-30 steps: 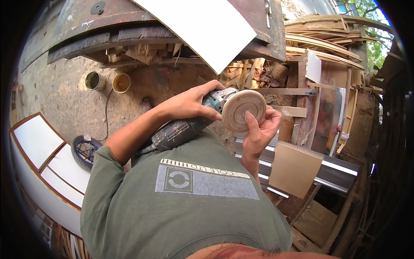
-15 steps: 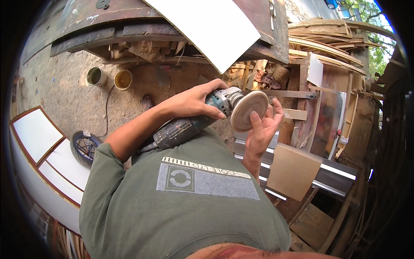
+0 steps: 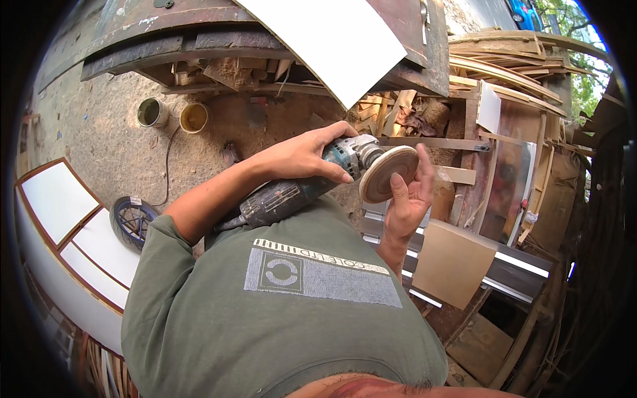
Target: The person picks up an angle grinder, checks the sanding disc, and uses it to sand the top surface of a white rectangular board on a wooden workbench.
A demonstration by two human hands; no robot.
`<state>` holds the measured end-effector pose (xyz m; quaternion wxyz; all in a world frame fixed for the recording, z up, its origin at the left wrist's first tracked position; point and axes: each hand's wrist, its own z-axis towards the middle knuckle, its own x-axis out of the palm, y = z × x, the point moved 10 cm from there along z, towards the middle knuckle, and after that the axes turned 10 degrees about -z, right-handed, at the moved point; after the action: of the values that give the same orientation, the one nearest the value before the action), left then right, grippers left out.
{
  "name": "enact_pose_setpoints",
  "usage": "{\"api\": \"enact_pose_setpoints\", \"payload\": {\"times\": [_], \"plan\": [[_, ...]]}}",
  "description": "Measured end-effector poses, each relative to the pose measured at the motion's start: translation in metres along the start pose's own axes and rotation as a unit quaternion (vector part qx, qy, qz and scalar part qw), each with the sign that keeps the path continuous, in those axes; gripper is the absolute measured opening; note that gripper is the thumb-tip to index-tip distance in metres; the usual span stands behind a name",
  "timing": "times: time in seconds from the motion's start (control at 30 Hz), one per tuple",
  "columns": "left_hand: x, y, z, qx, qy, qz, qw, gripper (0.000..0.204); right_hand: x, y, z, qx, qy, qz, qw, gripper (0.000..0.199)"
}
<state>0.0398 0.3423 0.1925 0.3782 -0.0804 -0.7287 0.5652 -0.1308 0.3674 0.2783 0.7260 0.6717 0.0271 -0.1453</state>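
My left hand (image 3: 302, 156) grips the body of a worn angle grinder (image 3: 285, 199) and holds it in front of my chest, head pointing right. A round tan sanding disc (image 3: 383, 178) sits on the grinder's head, tilted on edge. My right hand (image 3: 408, 199) is raised beside the disc, with fingertips pressed on its face and rim. The grinder's cord end is hidden behind my arm and green shirt.
Two paint tins (image 3: 152, 111) (image 3: 194, 117) stand on the dirt ground at upper left. White framed panels (image 3: 60, 205) lie at left, beside a blue wheel-like ring (image 3: 133, 219). A white sheet (image 3: 332, 46) is above; a tan board (image 3: 451, 262), metal rails (image 3: 521, 265) and stacked wood strips (image 3: 504, 66) are at right.
The disc has turned from facing me to tilted edge-on. My right hand has shifted from cupping under it to fingers laid on its face. The grinder stayed in my left hand.
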Motion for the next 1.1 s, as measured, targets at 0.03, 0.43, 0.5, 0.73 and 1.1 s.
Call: {"api": "enact_pose_setpoints", "payload": {"times": [0.03, 0.43, 0.5, 0.73, 1.1], "plan": [[0.0, 0.0, -0.001, -0.001, 0.0, 0.0, 1.0, 0.072, -0.001, -0.001, 0.0, 0.004, -0.001, -0.016, 1.0, 0.039], [-0.001, 0.001, -0.002, -0.025, 0.001, -0.004, 1.0, 0.076, -0.001, 0.027, -0.003, -0.107, -0.035, -0.158, 0.981, 0.049], [0.0, -0.002, -0.003, -0.026, 0.004, -0.014, 1.0, 0.075, -0.006, 0.018, -0.001, -0.115, -0.009, -0.184, 0.976, 0.055], [-0.001, -0.004, -0.006, -0.018, 0.001, -0.006, 1.0, 0.076, -0.012, 0.008, 0.003, -0.091, -0.007, -0.059, 0.994, 0.06], [-0.002, -0.008, -0.007, 0.005, 0.004, 0.012, 1.0, 0.075, -0.015, -0.002, 0.003, -0.074, 0.022, -0.062, 0.995, 0.064]]}}
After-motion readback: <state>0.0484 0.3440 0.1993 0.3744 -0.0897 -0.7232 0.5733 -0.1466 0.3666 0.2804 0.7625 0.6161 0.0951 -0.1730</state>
